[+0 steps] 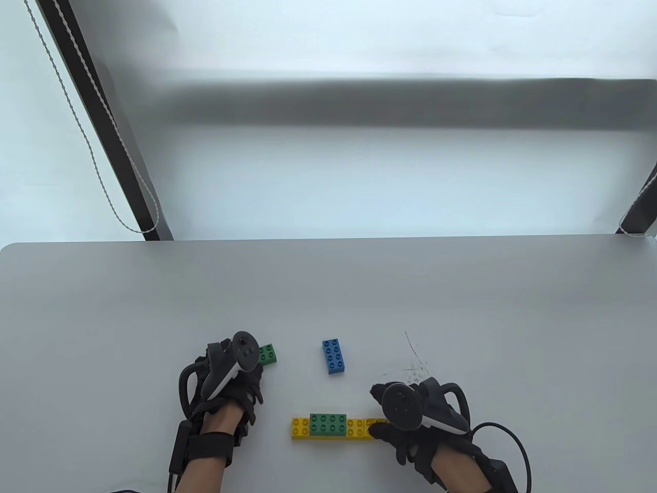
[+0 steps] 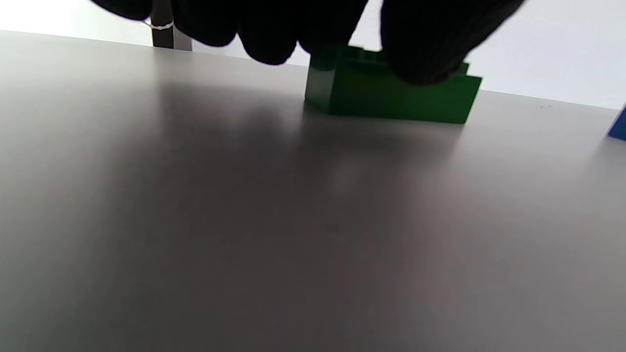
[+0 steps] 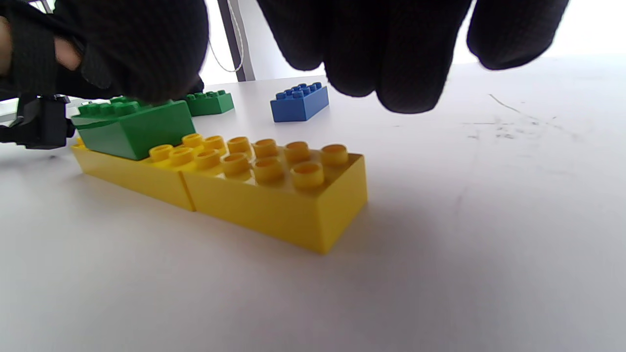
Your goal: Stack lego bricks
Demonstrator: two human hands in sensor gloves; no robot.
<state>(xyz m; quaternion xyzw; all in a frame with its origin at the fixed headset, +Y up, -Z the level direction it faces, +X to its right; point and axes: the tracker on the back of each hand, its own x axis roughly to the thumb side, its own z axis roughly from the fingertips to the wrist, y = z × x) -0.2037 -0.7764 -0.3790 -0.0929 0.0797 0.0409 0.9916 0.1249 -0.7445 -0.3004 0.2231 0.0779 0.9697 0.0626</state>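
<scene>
Much of the loose green plastic brick (image 1: 267,354) is hidden in the table view: the left hand (image 1: 226,380) and its tracker cover its near end, so only a four-stud end shows. In the left wrist view the black gloved fingertips (image 2: 420,49) hang over that brick's top and seem to touch its studs, but the picture is dark and blurred there, and whether the hand grips it I cannot tell. The brick sits flat on the grey table (image 1: 462,308).

Taking the row of two yellow plastic bricks (image 1: 354,428) set end to end as the landmark: a second green eight-stud brick (image 1: 328,424) is seated on top of the row, toward its left end. The right hand (image 1: 410,416) lies over the row's right end and hides it from above. In the right wrist view the row's end (image 3: 274,195) is plain, and the fingers (image 3: 386,58) hang loosely spread above the studs, apart from them; the thumb (image 3: 142,54) reaches the stacked green brick, though contact is unclear. This hand holds nothing that shows.

A blue plastic eight-stud brick (image 1: 333,356) lies alone beyond the row, and the loose green one stands farther left of that. Faint scratch marks (image 1: 416,359) show on the table beyond the row's right end.
</scene>
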